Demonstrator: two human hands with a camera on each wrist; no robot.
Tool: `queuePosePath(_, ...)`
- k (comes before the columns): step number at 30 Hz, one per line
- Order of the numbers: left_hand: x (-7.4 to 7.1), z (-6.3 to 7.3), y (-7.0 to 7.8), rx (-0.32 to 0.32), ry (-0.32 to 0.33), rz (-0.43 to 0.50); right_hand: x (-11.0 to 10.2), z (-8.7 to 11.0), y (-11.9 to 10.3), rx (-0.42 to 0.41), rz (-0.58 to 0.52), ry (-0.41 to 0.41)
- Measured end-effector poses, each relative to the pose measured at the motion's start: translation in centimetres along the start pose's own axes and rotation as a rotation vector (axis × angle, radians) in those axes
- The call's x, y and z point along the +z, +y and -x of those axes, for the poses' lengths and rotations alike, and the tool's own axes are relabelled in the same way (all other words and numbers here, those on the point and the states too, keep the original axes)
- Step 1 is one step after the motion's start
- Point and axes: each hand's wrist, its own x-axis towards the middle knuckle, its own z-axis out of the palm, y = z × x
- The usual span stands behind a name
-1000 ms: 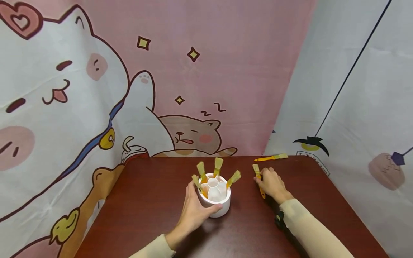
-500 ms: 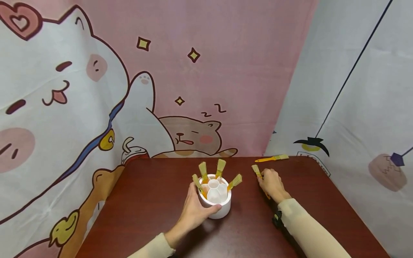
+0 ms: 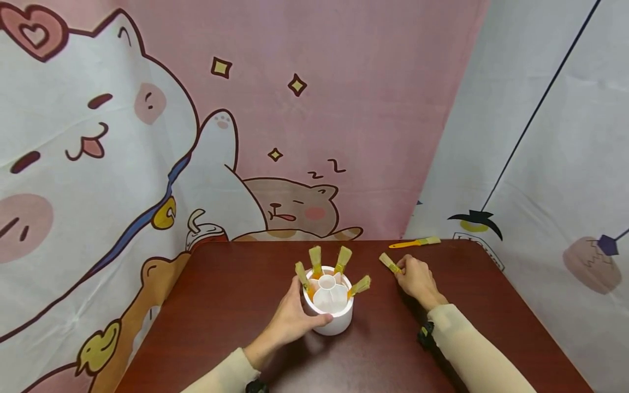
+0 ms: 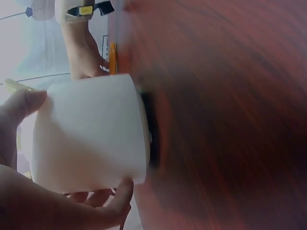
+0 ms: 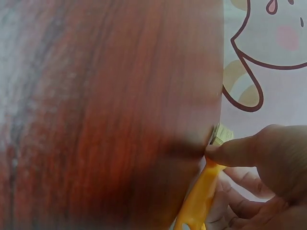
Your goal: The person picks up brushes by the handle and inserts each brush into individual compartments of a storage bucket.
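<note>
A white round brush holder (image 3: 335, 324) with petal-shaped compartments stands on the dark red-brown table. Several paintbrushes (image 3: 315, 257) with pale bristles stand in its compartments, bristle ends up and leaning outward. My left hand (image 3: 290, 316) grips the holder from its left side, thumb across the front; the left wrist view shows the thumb (image 4: 29, 103) and fingers on its white wall (image 4: 91, 134). To the right, my right hand (image 3: 417, 279) pinches another paintbrush (image 3: 390, 263). Its yellow-orange handle (image 5: 199, 194) shows between thumb and fingers in the right wrist view.
Another yellow-handled paintbrush (image 3: 415, 242) lies at the table's far edge, beyond my right hand. The wooden table (image 3: 221, 322) meets a cartoon-printed cloth backdrop (image 3: 368, 120) behind, and pale cloth hangs on the right.
The holder has turned clockwise under my left hand, carrying its brushes round. The brush in my right hand has swung, its bristle end moving slightly left and its handle end now hidden in the head view.
</note>
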Motion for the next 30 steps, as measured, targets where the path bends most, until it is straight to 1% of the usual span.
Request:
queuePosePath(3, -0.3, -0.2, -0.2, -0.002, -0.013, -0.005, 0.0, 0.1, 0.2, 0.001, -0.019, 0.005)
queuePosePath(13, -0.5, -0.3, -0.4, -0.029, -0.024, 0.009, -0.5, 0.5, 0.7, -0.054, -0.029, 0.044)
queuePosePath(22, -0.4, -0.2, -0.6, -0.013, -0.019, 0.018, -0.8, 0.6, 1.1, -0.076, -0.035, 0.063)
queuePosePath(30, -0.3, -0.2, -0.7, 0.033, -0.007, 0.047, -1.2, 1.0, 1.0, -0.072, -0.052, 0.089)
